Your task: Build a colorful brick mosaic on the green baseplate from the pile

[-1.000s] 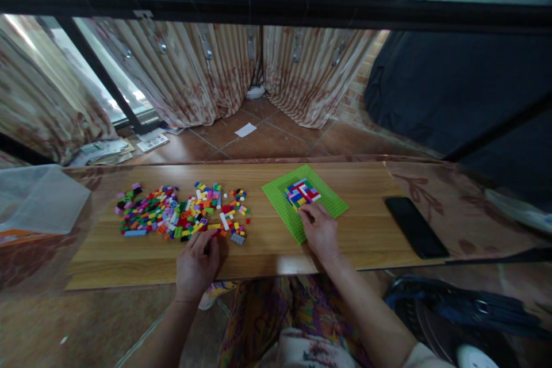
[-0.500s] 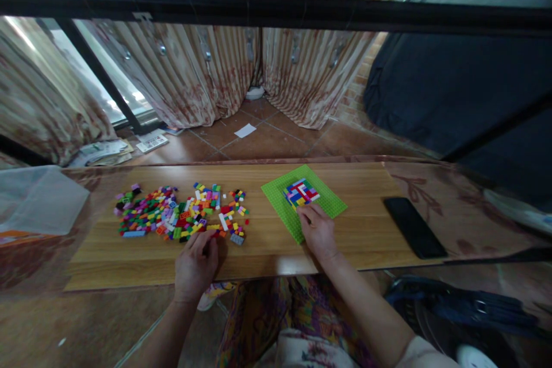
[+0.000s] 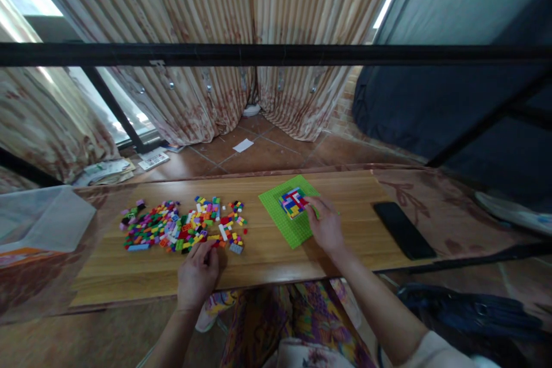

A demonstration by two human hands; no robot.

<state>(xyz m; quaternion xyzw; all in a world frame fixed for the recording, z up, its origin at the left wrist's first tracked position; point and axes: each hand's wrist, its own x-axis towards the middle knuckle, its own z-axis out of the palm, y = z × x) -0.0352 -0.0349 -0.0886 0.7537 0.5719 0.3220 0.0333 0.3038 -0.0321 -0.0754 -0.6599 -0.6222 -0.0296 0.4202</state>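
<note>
My right hand (image 3: 326, 229) reaches over the green baseplate (image 3: 288, 231), its fingers bent and the tips at the right side of a low, multicoloured block of toy bricks (image 3: 293, 202) built on it. Whatever those fingertips hold, if anything, is hidden. My left hand (image 3: 198, 275) rests on the table at the near edge of a spread of loose toy bricks (image 3: 159, 224), fingers curled in. A bit of red shows by its fingertips, too small to name. A grey brick (image 3: 236, 248) lies just right of that hand.
The wooden table (image 3: 259, 267) holds a black phone (image 3: 404, 230) at the right. A translucent plastic bin (image 3: 47, 218) stands at the left end. A dark metal bar (image 3: 276, 54) crosses beyond the table, before striped curtains (image 3: 207, 6).
My right hand has shifted from the near corner of the brick block to its right side. The left hand stays by the loose bricks. The camera view has tilted up slightly.
</note>
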